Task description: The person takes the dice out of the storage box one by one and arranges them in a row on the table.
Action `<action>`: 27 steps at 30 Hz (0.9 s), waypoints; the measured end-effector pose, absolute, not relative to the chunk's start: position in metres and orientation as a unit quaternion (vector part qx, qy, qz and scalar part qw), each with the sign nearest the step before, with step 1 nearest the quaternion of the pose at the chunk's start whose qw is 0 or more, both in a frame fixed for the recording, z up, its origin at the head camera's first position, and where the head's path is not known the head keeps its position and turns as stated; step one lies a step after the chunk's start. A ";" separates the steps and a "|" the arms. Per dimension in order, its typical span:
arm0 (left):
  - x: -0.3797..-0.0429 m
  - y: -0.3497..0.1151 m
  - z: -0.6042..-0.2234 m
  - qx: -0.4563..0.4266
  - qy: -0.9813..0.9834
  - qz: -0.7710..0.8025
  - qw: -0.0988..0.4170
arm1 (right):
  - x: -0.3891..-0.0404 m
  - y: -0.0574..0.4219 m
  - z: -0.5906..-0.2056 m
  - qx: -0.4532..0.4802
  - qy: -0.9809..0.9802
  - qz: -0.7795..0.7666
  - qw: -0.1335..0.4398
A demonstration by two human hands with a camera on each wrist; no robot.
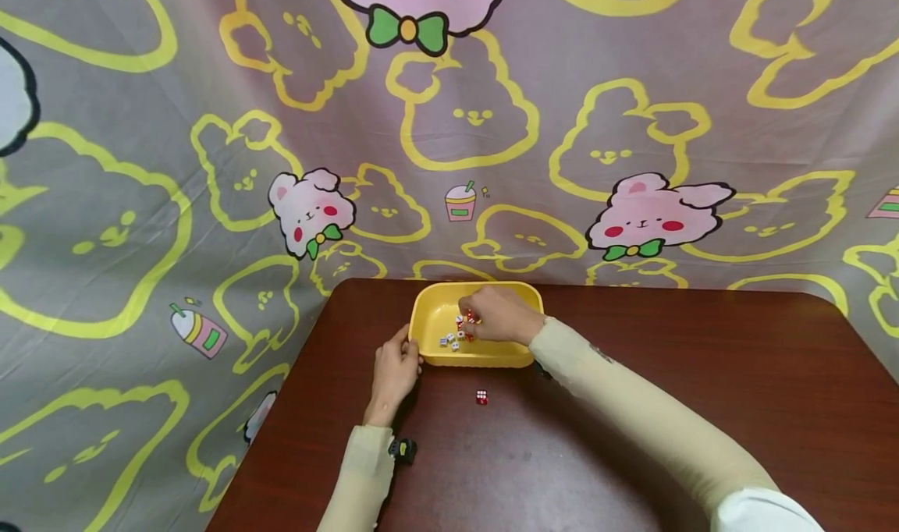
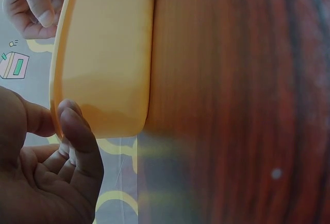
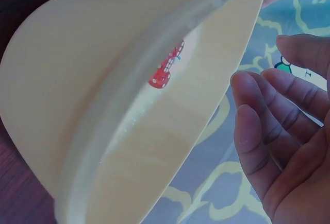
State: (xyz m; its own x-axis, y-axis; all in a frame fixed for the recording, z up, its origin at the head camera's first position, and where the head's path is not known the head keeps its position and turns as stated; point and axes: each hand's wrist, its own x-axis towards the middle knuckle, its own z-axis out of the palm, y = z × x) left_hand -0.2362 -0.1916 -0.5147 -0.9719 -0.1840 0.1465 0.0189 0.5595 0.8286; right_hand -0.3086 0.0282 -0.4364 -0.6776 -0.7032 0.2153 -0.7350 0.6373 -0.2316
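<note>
A yellow plastic bin (image 1: 485, 359) stands at the back of the table. My left hand (image 1: 395, 368) pinches its left rim between thumb and fingers, plain in the left wrist view. Inside the bin lie several small white dice (image 1: 450, 341) and red dice (image 3: 161, 74) with white pips. Over the bin is my right hand (image 1: 504, 313), reaching in from the right and overlapping some of the dice. The right wrist view shows its fingers loosely bent, the thumb apart and nothing between them. A single red die (image 1: 481, 397) sits on the table in front of the bin.
The dark reddish-brown table (image 1: 674, 391) extends widely to the right and toward me. Behind it and at the left hangs a grey cloth (image 1: 520, 111) with cartoon prints. A black wrist strap device (image 1: 403, 450) is on my left wrist.
</note>
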 end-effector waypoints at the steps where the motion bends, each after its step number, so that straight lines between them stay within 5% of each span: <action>1: -0.236 -0.192 -0.515 0.047 -0.877 -0.466 0.109 | -0.310 0.028 -0.437 0.398 -0.903 0.151 0.052; 27: -0.236 -0.192 -0.514 0.045 -0.882 -0.456 0.107 | -0.327 0.026 -0.439 0.386 -0.912 0.134 0.041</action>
